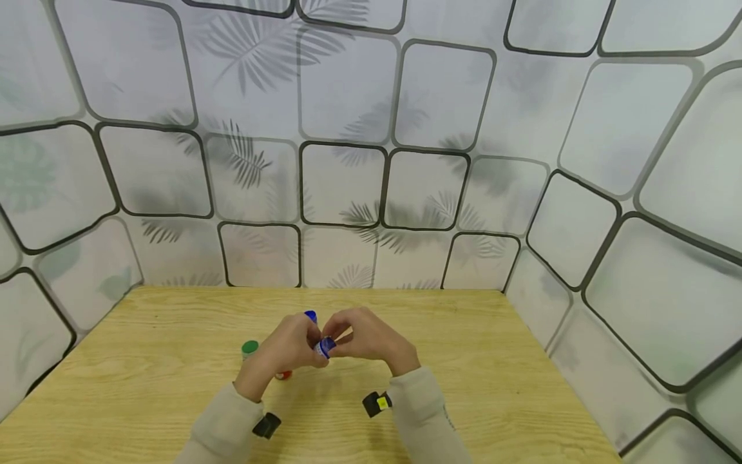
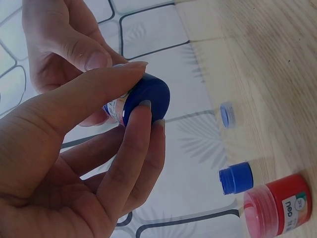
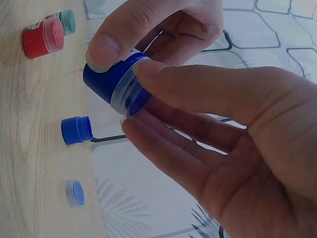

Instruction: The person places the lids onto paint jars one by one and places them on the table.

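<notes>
Above the table, my left hand (image 1: 290, 345) grips the body of a small dark blue paint jar (image 3: 105, 82), thumb on one side and fingers on the other. The jar is tilted, its flat base (image 2: 154, 99) facing the left wrist camera. My right hand (image 1: 368, 335) pinches the clear ribbed lid (image 3: 126, 91) between thumb and fingertips; the lid sits on the jar's mouth. Part of the jar's label is covered by the fingers. Beyond the hands, a lighter blue paint jar (image 3: 75, 130) stands uncapped, with a loose clear lid (image 3: 76, 193) lying on the table near it.
A red paint jar (image 2: 292, 203) with a clear lid stands on the wooden table (image 1: 464, 361), near a green-topped jar (image 1: 250, 348) left of the left forearm. Patterned wall panels (image 1: 342, 187) rise behind the table's far edge and along both sides.
</notes>
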Available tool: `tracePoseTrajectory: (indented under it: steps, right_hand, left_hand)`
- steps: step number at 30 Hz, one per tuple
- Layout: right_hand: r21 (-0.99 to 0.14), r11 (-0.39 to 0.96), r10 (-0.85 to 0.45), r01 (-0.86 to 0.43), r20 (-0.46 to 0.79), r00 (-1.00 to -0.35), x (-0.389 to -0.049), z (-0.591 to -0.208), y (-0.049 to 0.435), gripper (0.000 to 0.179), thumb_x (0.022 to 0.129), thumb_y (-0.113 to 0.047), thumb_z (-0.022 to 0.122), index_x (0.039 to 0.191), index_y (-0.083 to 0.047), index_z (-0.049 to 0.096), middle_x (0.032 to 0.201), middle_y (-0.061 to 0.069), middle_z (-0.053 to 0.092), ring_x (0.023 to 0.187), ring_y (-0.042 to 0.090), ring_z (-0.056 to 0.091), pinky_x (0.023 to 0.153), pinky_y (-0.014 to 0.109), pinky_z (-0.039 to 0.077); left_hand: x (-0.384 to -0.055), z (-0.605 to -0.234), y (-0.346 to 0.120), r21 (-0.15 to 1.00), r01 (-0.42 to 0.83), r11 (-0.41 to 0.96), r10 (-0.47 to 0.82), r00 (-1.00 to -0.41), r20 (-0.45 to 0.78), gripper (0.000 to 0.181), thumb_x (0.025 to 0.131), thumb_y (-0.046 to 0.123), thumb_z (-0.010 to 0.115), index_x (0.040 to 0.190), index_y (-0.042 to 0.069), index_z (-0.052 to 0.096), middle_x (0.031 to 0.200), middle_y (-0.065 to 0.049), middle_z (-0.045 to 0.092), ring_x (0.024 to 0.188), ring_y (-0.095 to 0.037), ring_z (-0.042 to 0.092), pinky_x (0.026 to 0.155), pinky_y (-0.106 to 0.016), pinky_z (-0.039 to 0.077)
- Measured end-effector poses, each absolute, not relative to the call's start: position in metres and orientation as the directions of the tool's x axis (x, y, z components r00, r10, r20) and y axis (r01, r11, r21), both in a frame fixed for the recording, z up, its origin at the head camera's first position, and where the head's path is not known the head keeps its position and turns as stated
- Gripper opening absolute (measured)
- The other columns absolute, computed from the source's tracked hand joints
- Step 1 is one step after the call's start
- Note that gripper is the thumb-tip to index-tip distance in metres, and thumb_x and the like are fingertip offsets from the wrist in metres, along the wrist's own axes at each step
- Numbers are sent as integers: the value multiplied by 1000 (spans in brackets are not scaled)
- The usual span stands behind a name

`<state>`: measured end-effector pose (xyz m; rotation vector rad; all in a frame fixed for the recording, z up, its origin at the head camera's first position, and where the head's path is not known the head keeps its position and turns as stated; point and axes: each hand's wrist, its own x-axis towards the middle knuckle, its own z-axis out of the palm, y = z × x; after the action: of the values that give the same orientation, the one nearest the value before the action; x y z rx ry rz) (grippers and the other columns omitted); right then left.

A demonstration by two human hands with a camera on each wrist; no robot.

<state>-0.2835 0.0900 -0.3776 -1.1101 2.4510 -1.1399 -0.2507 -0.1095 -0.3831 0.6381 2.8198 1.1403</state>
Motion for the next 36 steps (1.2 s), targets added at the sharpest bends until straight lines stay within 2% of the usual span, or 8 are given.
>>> tracePoseTrajectory:
  steps: [6, 12, 20, 30, 36]
  right_hand:
    - [-732, 411, -714, -543, 111, -691, -285, -380, 90, 25, 89, 3, 75, 111, -8, 76, 108, 8, 75, 100, 16, 73, 86, 20, 59]
    - [-709, 416, -720, -570, 126, -683, -285, -380, 91, 22, 90, 0, 76, 110, -8, 76, 107, 8, 76, 99, 18, 74, 83, 18, 58]
    - [-631, 471, -716, -616, 135, -685, -284, -378, 93, 16, 93, -10, 77, 109, -11, 78, 104, 5, 78, 91, 8, 73, 79, 17, 57]
    - [-622, 468, -704, -627, 166, -690, -286, -377, 94, 15, 101, -14, 66, 103, -8, 79, 95, 6, 79, 79, 4, 70, 75, 19, 57]
    - [-646, 469, -699, -602, 145, -701, -285, -377, 95, 13, 98, -17, 72, 108, -13, 78, 104, 2, 78, 91, 7, 72, 78, 19, 57]
  left_hand:
    - [-251, -383, -109, 680, 357, 640, 385, -915, 119, 11, 72, 3, 89, 76, 5, 78, 66, -1, 71, 55, -9, 55, 53, -25, 47]
    - [-252, -385, -108, 674, 370, 640, 393, -911, 126, 10, 73, 3, 87, 73, 7, 78, 62, 1, 69, 53, -8, 51, 51, -23, 44]
    - [-253, -385, -106, 678, 385, 626, 407, -903, 136, 12, 73, 3, 86, 70, 7, 75, 58, 4, 62, 51, -7, 45, 50, -22, 39]
    - [-252, -382, -104, 676, 360, 643, 389, -914, 117, 12, 72, 6, 90, 77, 6, 79, 68, 0, 72, 58, -10, 57, 55, -25, 50]
    - [-251, -382, -107, 686, 356, 635, 385, -915, 120, 12, 74, 6, 90, 79, 5, 79, 69, -1, 72, 59, -10, 57, 57, -25, 50]
